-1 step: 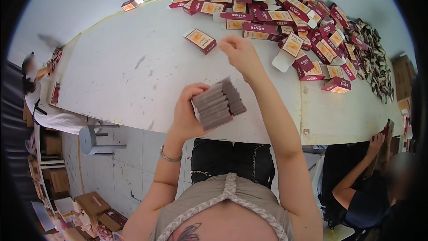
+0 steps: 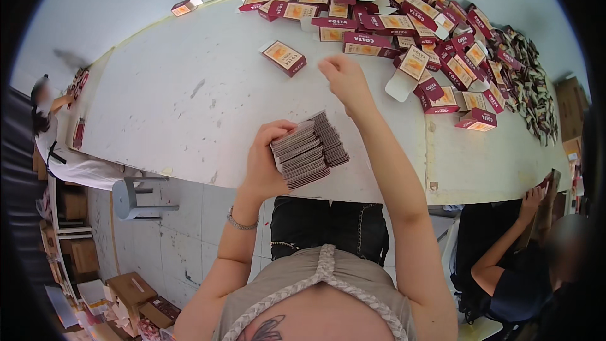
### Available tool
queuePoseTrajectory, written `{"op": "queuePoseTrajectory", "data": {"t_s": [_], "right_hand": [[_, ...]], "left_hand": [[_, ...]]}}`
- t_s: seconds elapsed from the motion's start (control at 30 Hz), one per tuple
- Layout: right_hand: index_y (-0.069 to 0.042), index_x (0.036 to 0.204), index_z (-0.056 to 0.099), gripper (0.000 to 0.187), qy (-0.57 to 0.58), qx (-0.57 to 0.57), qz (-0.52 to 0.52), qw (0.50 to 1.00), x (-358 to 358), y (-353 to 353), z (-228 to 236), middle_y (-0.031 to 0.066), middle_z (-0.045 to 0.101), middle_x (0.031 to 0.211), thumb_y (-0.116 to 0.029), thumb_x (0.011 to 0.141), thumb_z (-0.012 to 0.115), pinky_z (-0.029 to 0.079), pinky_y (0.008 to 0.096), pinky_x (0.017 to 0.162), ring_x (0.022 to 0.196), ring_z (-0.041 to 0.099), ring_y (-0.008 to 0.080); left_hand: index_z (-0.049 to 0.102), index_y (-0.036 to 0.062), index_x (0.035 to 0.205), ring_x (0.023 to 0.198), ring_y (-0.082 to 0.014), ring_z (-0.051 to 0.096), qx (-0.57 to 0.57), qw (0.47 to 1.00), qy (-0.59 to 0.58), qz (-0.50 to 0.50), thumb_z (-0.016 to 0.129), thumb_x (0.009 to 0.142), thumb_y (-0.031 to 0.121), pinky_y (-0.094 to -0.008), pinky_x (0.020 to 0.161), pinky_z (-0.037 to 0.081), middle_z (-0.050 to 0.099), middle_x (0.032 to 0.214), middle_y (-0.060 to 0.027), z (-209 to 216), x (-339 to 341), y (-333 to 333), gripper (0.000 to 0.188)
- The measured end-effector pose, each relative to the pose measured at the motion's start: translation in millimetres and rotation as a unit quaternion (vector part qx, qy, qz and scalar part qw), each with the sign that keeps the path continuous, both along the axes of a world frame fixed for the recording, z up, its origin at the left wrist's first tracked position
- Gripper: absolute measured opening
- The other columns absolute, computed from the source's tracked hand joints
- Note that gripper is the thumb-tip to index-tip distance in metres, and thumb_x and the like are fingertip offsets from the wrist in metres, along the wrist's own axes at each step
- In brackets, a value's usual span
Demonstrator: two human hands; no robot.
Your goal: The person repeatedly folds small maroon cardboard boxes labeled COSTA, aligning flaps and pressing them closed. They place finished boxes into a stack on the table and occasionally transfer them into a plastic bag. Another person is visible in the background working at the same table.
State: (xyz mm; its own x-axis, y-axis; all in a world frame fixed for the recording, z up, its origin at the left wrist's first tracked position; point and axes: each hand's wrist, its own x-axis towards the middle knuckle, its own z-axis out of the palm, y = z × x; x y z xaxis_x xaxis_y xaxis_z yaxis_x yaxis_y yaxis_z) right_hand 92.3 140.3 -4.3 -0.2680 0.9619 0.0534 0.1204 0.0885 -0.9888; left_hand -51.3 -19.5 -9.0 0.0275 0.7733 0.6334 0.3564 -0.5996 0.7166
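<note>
My left hand point(image 2: 262, 163) is wrapped round a thick stack of thin flat cards point(image 2: 302, 159), held over the table's near edge with the card edges facing up. The stack shows two blocks side by side, slightly offset. Above the table, farther off and to the right, my right hand point(image 2: 344, 82) is raised with its fingers curled together. Its fingertips are slightly blurred, and I cannot make out anything between them. A dark red and cream carton point(image 2: 284, 58) lies on the white table point(image 2: 170, 101), just left of my right hand and apart from it.
A heap of similar cartons point(image 2: 391, 22), some with raised flaps, covers the far right. Beside it lies a pile of small dark sachets point(image 2: 530, 95). One carton point(image 2: 187, 5) sits at the far edge. A grey stool point(image 2: 129, 199) stands left; people work at both sides.
My right hand has shifted slightly to the right, away from the lone carton. The card stack stays in my left hand, its edges now sharper. The person at right has moved a hand slightly.
</note>
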Motion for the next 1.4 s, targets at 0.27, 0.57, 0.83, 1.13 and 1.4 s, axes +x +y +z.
{"op": "queuePoseTrajectory", "data": {"t_s": [0.27,0.57,0.83,1.13,1.4], "right_hand": [[-0.005,0.074,0.055,0.015,-0.135,-0.261,0.116,0.949,134,-140,7,-0.0037,0.047,0.061,-0.016,0.082,0.061,0.033,0.0194,0.049,0.056,0.043,0.0039],[-0.012,0.102,0.069,0.028,-0.409,0.045,0.155,0.898,193,-202,11,0.0117,0.068,0.097,-0.026,0.078,0.070,0.050,0.0345,0.079,0.089,0.064,0.0290],[0.008,0.111,0.052,0.044,0.134,-0.131,0.057,0.981,-20,-86,-29,0.0189,0.063,0.102,-0.024,0.082,0.065,0.047,0.0352,0.085,0.100,0.055,0.0267],[0.006,0.106,0.057,0.048,-0.075,-0.031,-0.035,0.996,-53,-46,-23,0.0162,0.063,0.098,-0.033,0.079,0.069,0.051,0.0290,0.071,0.085,0.063,0.0209],[0.002,0.080,0.063,0.028,-0.004,0.039,-0.033,0.999,-17,-43,-27,0.0108,0.060,0.081,-0.025,0.086,0.062,0.045,0.0314,0.063,0.067,0.058,0.0218]], "left_hand": [[0.043,0.0050,0.129,0.111,-0.0227,0.055,-0.143,0.790,-0.592,0.068,0.055,0.089,0.029,-0.0384,0.093,0.046,0.054,0.122,-0.0101,-26,-48,9,0.048],[0.046,-0.0061,0.122,0.100,-0.0168,0.060,-0.459,0.806,-0.363,-0.089,0.070,0.080,0.025,-0.0301,0.084,0.051,0.058,0.116,-0.0141,-17,-34,53,0.057],[0.051,-0.0050,0.119,0.094,-0.0207,0.060,-0.251,0.933,0.060,0.249,0.055,0.089,0.038,-0.0330,0.080,0.049,0.058,0.113,-0.0152,-64,-50,95,0.052],[0.029,-0.0054,0.139,0.116,-0.0206,0.049,-0.236,0.901,-0.328,0.159,0.052,0.093,0.032,-0.0293,0.094,0.043,0.045,0.132,-0.0198,-61,-80,103,0.063],[0.035,-0.0072,0.135,0.119,-0.0278,0.043,-0.150,0.929,-0.076,0.329,0.047,0.095,0.026,-0.0364,0.101,0.035,0.042,0.134,-0.0224,-12,-53,64,0.053]]}}
